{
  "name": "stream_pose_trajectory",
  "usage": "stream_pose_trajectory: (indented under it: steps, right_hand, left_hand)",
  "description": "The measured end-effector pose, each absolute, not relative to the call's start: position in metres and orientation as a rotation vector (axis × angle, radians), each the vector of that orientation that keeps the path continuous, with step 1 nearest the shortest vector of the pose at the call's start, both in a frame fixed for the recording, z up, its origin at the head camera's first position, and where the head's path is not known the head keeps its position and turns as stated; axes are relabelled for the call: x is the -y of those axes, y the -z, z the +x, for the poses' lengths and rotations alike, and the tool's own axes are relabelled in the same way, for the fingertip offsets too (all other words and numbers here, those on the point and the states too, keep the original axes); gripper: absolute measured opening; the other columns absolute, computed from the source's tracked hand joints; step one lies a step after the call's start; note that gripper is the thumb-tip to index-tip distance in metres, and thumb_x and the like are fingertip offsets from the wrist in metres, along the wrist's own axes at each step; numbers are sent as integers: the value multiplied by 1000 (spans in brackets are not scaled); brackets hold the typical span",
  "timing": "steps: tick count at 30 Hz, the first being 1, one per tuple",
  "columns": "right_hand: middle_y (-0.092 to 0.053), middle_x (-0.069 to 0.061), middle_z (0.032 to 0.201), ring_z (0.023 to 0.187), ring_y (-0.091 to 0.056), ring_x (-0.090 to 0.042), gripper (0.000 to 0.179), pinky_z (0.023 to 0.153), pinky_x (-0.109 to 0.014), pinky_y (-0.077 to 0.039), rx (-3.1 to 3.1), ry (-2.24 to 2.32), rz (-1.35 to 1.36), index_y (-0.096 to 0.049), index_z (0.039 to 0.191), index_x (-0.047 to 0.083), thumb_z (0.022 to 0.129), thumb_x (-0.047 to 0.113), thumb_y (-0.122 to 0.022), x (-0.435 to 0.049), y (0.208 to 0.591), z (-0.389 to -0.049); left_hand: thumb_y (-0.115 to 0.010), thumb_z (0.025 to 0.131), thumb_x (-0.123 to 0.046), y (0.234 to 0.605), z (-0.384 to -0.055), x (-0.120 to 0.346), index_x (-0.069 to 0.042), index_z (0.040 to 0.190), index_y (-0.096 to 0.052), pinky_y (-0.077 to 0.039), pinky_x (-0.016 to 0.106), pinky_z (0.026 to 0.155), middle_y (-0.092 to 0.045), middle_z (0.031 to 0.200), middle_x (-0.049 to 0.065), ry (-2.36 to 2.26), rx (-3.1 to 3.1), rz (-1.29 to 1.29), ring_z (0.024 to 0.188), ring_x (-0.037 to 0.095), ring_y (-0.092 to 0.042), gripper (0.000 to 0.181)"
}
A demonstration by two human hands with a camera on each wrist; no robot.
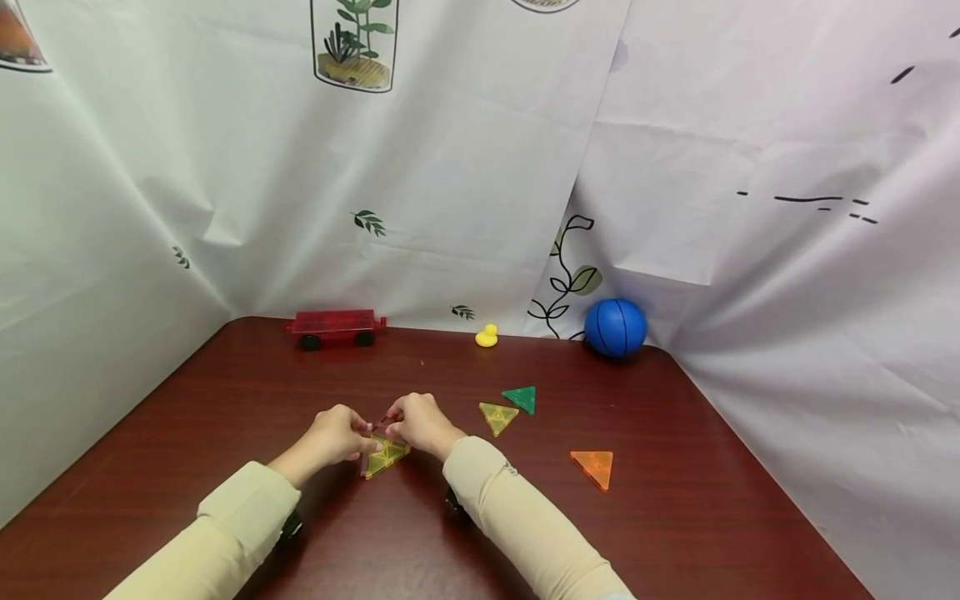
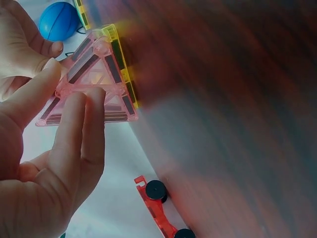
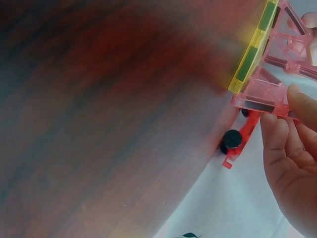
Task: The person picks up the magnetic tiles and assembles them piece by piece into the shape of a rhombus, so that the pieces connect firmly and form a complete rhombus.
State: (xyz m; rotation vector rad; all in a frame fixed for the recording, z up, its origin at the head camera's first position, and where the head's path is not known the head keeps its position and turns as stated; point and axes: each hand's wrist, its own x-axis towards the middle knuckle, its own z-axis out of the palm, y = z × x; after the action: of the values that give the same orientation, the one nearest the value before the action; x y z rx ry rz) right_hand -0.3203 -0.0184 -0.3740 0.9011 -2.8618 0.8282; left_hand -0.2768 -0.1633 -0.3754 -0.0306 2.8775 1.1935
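Both hands are together at a small build of clear triangular magnetic tiles near the table's middle. A yellow triangle tile (image 1: 386,457) lies at its base. With thumb and fingers my left hand (image 1: 333,435) holds a pink triangle tile (image 2: 112,74) standing along one yellow edge. My right hand (image 1: 422,425) pinches another pink triangle tile (image 3: 265,90) by its outer part, thumb on one face and fingers on the other. The two pink tiles meet at an angle along the yellow tile's edges. In the head view the hands cover most of the pink tiles.
Right of the hands lie a yellow triangle (image 1: 498,417), a green triangle (image 1: 522,398) and an orange triangle (image 1: 596,467). Along the back edge stand a red wheeled car base (image 1: 333,326), a yellow duck (image 1: 487,336) and a blue ball (image 1: 616,327). White cloth (image 1: 465,167) hangs behind.
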Motion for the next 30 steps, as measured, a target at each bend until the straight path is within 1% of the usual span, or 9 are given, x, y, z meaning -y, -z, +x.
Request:
stream_pose_trajectory:
  steps: [9, 15, 19, 22, 27, 30]
  right_hand:
    - [-61, 11, 69, 65, -50, 0, 10, 57, -12, -38, 2866, -770, 996, -68, 80, 12, 71, 12, -72, 19, 372, -317]
    - [-63, 8, 72, 67, -52, 2, 15, 56, -12, -40, 2895, -825, 999, -68, 85, 10, 71, 11, -72, 14, 370, -316]
    - [-64, 7, 76, 68, -54, 2, 17, 58, -12, -41, 2904, -863, 1012, -68, 89, 8, 72, 9, -71, 8, 368, -317]
    - [-65, 6, 79, 73, -54, 0, 20, 60, -13, -41, 2907, -850, 1005, -68, 93, 8, 72, 9, -70, 1, 367, -318]
    - [-65, 3, 85, 82, -54, -8, 24, 62, -16, -41, 2919, -860, 945, -67, 97, 7, 73, 12, -70, -11, 364, -319]
    - [-64, 3, 88, 84, -54, -9, 25, 62, -18, -42, 2933, -920, 905, -66, 99, 7, 75, 12, -69, -18, 364, -320]
  left_hand:
    - [-79, 62, -17, 376, -277, 161, 7, 86, -63, -48, 25, 50, -60, 75, 8, -1180, -2898, -21, 52, 12, -57, 38]
    - [-79, 62, -17, 375, -275, 160, 8, 86, -63, -48, 25, 49, -60, 76, 9, -1191, -2900, -14, 51, 11, -57, 38]
    - [-79, 62, -15, 374, -274, 160, 8, 88, -62, -47, 24, 49, -61, 79, 12, -1210, -2892, -15, 50, 11, -57, 39]
    - [-78, 63, -15, 374, -274, 161, 9, 90, -62, -48, 25, 50, -61, 82, 14, -1223, -2884, -17, 53, 12, -58, 40]
    - [-78, 64, -18, 371, -272, 164, 10, 94, -60, -49, 27, 51, -60, 84, 16, -1240, -2867, -17, 55, 14, -59, 45]
    - [-78, 64, -20, 369, -273, 167, 11, 97, -59, -49, 28, 52, -59, 84, 17, -1261, -2843, -21, 57, 15, -60, 49]
